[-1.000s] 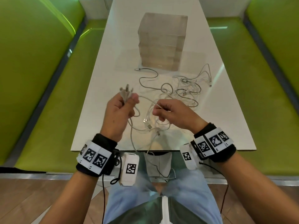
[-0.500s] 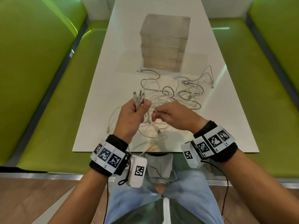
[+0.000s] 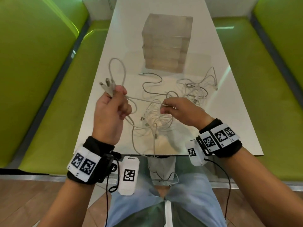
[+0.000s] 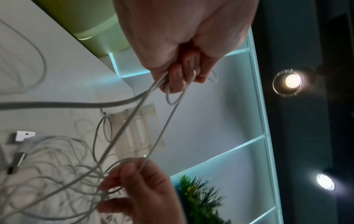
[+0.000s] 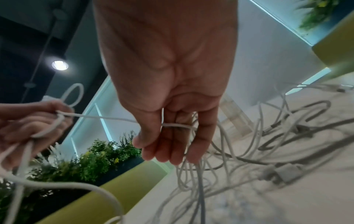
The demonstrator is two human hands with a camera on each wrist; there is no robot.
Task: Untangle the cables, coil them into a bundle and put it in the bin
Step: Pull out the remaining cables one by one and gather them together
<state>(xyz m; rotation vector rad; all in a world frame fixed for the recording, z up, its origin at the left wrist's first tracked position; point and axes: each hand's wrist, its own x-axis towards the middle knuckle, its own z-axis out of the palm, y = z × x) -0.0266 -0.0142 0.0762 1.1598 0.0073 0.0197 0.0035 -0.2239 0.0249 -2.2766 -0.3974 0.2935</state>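
Observation:
A tangle of white cables (image 3: 164,112) lies on the white table (image 3: 101,102), spreading to the right. My left hand (image 3: 113,102) is raised over the table's left side and grips several cable ends, their plugs (image 3: 106,86) sticking up and a loop (image 3: 117,71) standing above the fist. One strand (image 3: 144,99) runs taut from that fist to my right hand (image 3: 173,107), which pinches it above the tangle. The right wrist view shows the strand (image 5: 176,125) crossing my fingers. The clear plastic bin (image 3: 167,45) stands behind the cables.
Green benches (image 3: 49,79) flank the table on both sides. Some cable ends hang over the near table edge (image 3: 154,153) toward my lap. Loose plugs (image 3: 146,123) lie between my hands.
My left hand has moved left and lifted with its bunch of plugs, drawing a strand taut and raising a loop. My right hand stayed over the tangle, pinching that strand.

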